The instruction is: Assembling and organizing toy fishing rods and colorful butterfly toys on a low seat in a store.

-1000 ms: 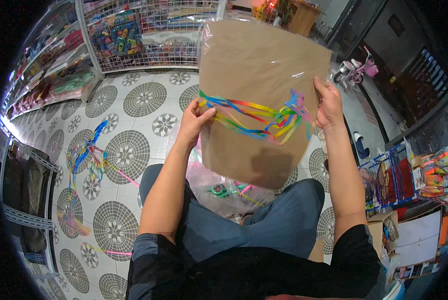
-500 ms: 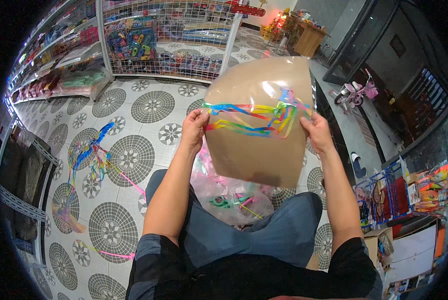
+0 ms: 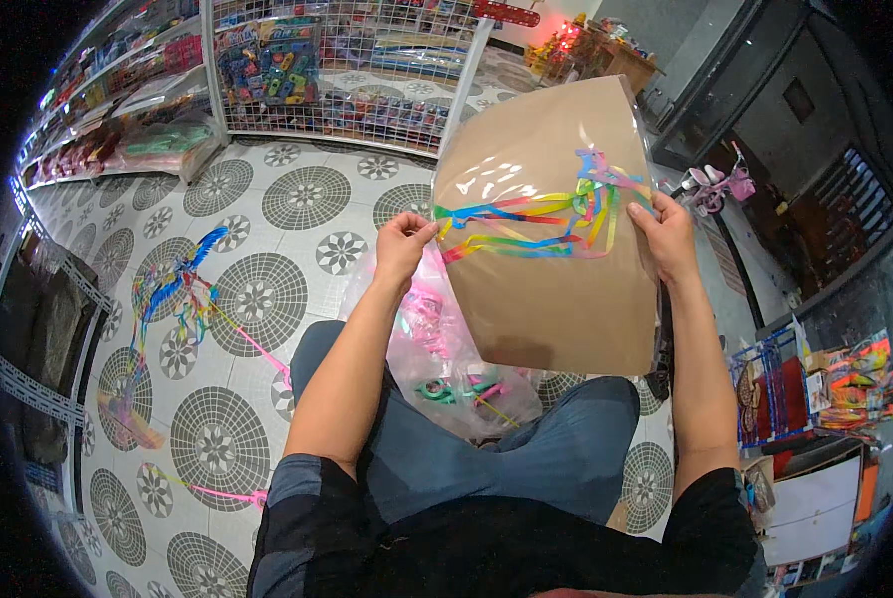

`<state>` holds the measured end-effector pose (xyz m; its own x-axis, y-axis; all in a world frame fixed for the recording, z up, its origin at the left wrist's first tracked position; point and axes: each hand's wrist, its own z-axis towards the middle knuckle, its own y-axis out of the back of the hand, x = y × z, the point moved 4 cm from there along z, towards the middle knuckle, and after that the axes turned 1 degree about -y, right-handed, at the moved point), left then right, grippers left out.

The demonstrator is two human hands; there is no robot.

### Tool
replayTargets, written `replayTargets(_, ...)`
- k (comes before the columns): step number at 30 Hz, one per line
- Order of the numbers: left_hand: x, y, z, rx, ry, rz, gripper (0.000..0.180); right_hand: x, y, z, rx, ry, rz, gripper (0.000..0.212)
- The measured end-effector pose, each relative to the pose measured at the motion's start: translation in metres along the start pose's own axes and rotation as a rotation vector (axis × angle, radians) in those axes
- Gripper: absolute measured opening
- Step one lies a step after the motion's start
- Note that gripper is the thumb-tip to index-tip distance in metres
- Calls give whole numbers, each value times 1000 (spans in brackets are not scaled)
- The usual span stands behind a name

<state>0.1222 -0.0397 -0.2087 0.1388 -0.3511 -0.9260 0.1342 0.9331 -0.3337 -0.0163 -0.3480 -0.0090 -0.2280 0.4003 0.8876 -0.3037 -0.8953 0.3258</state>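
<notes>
In front of me, above my knees, I hold up a sheet of brown cardboard in a clear plastic sleeve. Rainbow ribbons stretch across its face in two rows, bunched at the right. Thumb and fingers of my left hand pinch the sleeve's left edge, by the ribbon ends. My right hand grips the right edge, thumb on the front, the other fingers partly hidden behind. Below the sheet, between my legs, lies a clear plastic bag with pink and green plastic pieces inside.
On the tiled floor to my left lies a blue bird-shaped toy with ribbons and a pink stick. Wire shelving with packaged goods stands ahead. At right are a pink child's bicycle and a blue rack.
Both hands have shifted right with the cardboard sheet, which now tilts more and stands higher at its top. More of the plastic bag shows below. The grip stays on both edges.
</notes>
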Motion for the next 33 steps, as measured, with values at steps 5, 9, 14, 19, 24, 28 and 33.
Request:
replayTargets(5, -1, -4, -2, 16, 8, 54, 10, 3, 4, 0, -54, 42, -170, 17)
replayTargets(9, 1, -7, -3, 47, 142, -113, 9, -1, 10, 5, 21, 52, -137, 16)
replayTargets(14, 1, -6, -2, 141, 202, -186, 9, 12, 0, 2, 67, 28, 14, 16)
replayTargets(19, 7, -13, -5, 146, 92, 118, 13, 7, 14, 3, -8, 117, -156, 12)
replayTargets(24, 8, -10, -2, 70, 50, 189, 12, 2, 16, -1, -113, 173, -334, 10)
replayTargets(28, 1, -11, -4, 86, 44, 13, 11, 14, 11, -6, -124, 195, -331, 11)
replayTargets(33, -1, -14, -6, 116, 147, -135, 8, 16, 8, -7, -130, 214, -298, 12)
